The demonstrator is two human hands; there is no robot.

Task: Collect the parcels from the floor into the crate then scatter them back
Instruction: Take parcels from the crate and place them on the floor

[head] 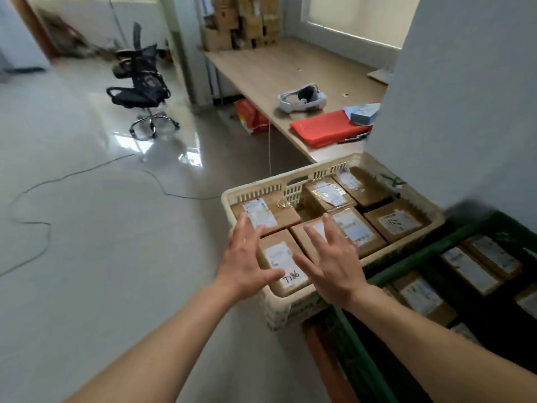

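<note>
Parcels (328,225) packed in cream crate (293,306), none visible on floor (116,257): collecting looks done, scattering not yet begun. Left hand (247,257) and right hand (331,266) hover above crate, fingers spread, holding nothing; green crate (406,260) beside holds more

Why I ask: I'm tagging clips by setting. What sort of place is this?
Probably a small parcel-sorting office or stockroom: labelled cardboard parcels fill a cream crate and a green crate beside it, more cartons are stacked on a long wooden desk, and an office chair stands nearby.
</note>
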